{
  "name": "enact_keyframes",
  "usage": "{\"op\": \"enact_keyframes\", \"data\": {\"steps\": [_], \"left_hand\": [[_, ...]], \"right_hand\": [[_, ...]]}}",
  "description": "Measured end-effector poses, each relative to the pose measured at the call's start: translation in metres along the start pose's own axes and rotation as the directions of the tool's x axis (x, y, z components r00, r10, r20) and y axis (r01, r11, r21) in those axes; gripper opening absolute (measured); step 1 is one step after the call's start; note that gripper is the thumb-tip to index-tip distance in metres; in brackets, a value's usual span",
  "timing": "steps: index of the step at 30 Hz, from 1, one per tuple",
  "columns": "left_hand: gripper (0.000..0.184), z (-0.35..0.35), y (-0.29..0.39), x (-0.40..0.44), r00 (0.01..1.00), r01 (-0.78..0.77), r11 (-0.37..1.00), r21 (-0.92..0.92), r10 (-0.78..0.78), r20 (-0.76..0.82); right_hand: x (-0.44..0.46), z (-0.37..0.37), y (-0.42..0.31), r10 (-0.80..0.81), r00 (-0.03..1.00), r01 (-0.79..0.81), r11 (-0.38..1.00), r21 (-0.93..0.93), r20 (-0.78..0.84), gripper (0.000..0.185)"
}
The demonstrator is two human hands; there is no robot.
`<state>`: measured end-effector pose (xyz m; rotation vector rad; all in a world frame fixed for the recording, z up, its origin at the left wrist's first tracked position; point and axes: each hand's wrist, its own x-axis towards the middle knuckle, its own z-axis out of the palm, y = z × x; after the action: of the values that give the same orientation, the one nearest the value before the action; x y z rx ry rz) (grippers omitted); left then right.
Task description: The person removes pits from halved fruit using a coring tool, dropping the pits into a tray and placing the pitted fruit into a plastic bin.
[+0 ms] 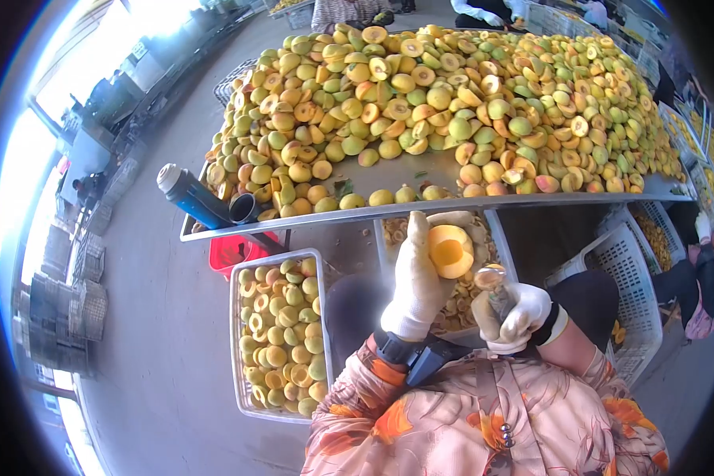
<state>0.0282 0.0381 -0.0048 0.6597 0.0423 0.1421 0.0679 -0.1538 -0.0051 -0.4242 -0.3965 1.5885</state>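
In the head view, my left hand (414,285), in a white glove, is closed around a halved yellow peach (458,240). Its cut face, with a hollow in the middle, is turned towards me. My right hand (522,314), also gloved, grips a pitting spoon (490,276) with its rounded metal head pointing up, just right of the peach half and apart from it. Beneath both hands stands a crate (500,238) holding pits and scraps. To the left, a white crate (236,349) is filled with peach halves.
A metal table (420,170) ahead bears a large heap of halved peaches (452,87). On its left corner are a blue bottle (190,198) and a dark cup (244,209). A red bucket (234,252) sits below; a white basket (623,270) stands right. Other people work nearby.
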Motion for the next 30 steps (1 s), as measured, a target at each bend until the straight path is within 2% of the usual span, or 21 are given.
{"op": "enact_keyframes", "data": {"steps": [2, 4, 5, 6, 8, 9, 10, 11, 12, 14, 16, 18, 19, 20, 22, 23, 24, 26, 27, 28, 30], "left_hand": [[0.061, -0.029, 0.020, -0.009, 0.992, -0.093, 0.992, 0.088, 0.099, -0.074], [0.055, -0.066, 0.036, -0.020, 0.955, -0.230, 0.902, 0.366, 0.282, -0.094], [0.048, -0.075, 0.050, -0.033, 0.939, -0.253, 0.913, 0.319, 0.311, -0.144], [0.041, -0.083, 0.065, -0.046, 0.920, -0.281, 0.920, 0.273, 0.339, -0.194], [0.033, -0.116, 0.085, -0.072, 0.879, -0.314, 0.917, 0.248, 0.379, -0.290], [0.033, -0.136, 0.093, -0.084, 0.830, -0.307, 0.896, 0.322, 0.417, -0.370], [0.033, -0.158, 0.101, -0.096, 0.776, -0.288, 0.875, 0.388, 0.451, -0.441], [0.034, -0.175, 0.109, -0.108, 0.719, -0.256, 0.857, 0.447, 0.478, -0.504], [0.032, -0.183, 0.118, -0.120, 0.647, -0.204, 0.825, 0.527, 0.518, -0.560], [0.028, -0.246, 0.123, -0.142, 0.497, -0.089, 0.657, 0.748, 0.681, -0.539], [0.024, -0.294, 0.133, -0.161, 0.385, -0.070, 0.673, 0.736, 0.699, -0.602], [0.022, -0.354, 0.146, -0.178, 0.320, -0.007, 0.639, 0.769, 0.730, -0.604], [0.023, -0.367, 0.157, -0.182, 0.297, -0.052, 0.650, 0.759, 0.735, -0.609], [0.024, -0.381, 0.169, -0.184, 0.274, -0.099, 0.658, 0.746, 0.739, -0.615], [0.026, -0.451, 0.193, -0.190, 0.272, 0.125, 0.529, 0.839, 0.795, -0.542], [0.027, -0.452, 0.205, -0.186, 0.232, 0.074, 0.573, 0.816, 0.786, -0.573], [0.029, -0.463, 0.217, -0.180, 0.209, 0.179, 0.493, 0.851, 0.826, -0.523], [0.026, -0.512, 0.236, -0.177, 0.276, 0.418, 0.339, 0.843, 0.836, -0.473], [0.026, -0.518, 0.242, -0.174, 0.304, 0.362, 0.450, 0.816, 0.771, -0.560], [0.026, -0.513, 0.248, -0.169, 0.336, 0.307, 0.557, 0.771, 0.695, -0.636], [0.028, -0.509, 0.252, -0.164, 0.369, 0.268, 0.578, 0.771, 0.677, -0.636]], "right_hand": [[0.002, -0.003, -0.007, 0.013, 0.971, -0.068, 0.972, -0.225, -0.238, 0.019], [0.012, -0.023, 0.000, -0.020, 0.809, -0.353, 0.782, -0.513, -0.587, 0.025], [0.021, -0.034, 0.008, -0.227, 0.747, -0.506, 0.415, -0.756, -0.625, 0.038], [0.018, -0.085, 0.030, -0.464, 0.795, -0.415, 0.054, -0.908, -0.391, 0.049], [0.023, -0.102, 0.040, -0.413, 0.633, -0.693, 0.074, -0.717, -0.655, 0.051], [0.030, -0.097, 0.042, -0.429, 0.623, -0.678, 0.120, -0.725, -0.654, 0.047], [0.034, -0.101, 0.048, -0.440, 0.539, -0.739, 0.163, -0.654, -0.719, 0.044], [0.022, -0.138, 0.065, -0.535, 0.615, -0.703, -0.038, -0.711, -0.580, 0.045], [0.023, -0.138, 0.066, -0.457, 0.548, -0.819, -0.122, -0.560, -0.701, 0.047], [0.030, -0.137, 0.065, -0.383, 0.536, -0.841, -0.161, -0.517, -0.752, 0.047], [0.029, -0.160, 0.068, -0.359, 0.575, -0.808, -0.111, -0.578, -0.735, 0.047], [0.035, -0.156, 0.070, -0.421, 0.631, -0.749, -0.112, -0.653, -0.652, 0.040], [0.037, -0.157, 0.069, -0.396, 0.611, -0.772, -0.106, -0.627, -0.685, 0.042], [0.037, -0.159, 0.069, -0.372, 0.588, -0.794, -0.100, -0.599, -0.718, 0.044], [0.053, -0.138, 0.060, -0.287, 0.585, -0.794, -0.011, -0.608, -0.759, 0.051], [0.055, -0.141, 0.060, -0.276, 0.576, -0.806, -0.031, -0.591, -0.770, 0.054], [0.055, -0.146, 0.061, -0.267, 0.564, -0.818, -0.048, -0.574, -0.782, 0.058], [0.047, -0.165, 0.067, -0.309, 0.617, -0.772, -0.056, -0.634, -0.724, 0.051], [0.044, -0.170, 0.068, -0.328, 0.641, -0.748, -0.066, -0.660, -0.694, 0.048], [0.044, -0.171, 0.067, -0.311, 0.583, -0.799, -0.054, -0.599, -0.750, 0.050], [0.045, -0.170, 0.066, -0.269, 0.455, -0.885, -0.033, -0.464, -0.849, 0.055]]}}
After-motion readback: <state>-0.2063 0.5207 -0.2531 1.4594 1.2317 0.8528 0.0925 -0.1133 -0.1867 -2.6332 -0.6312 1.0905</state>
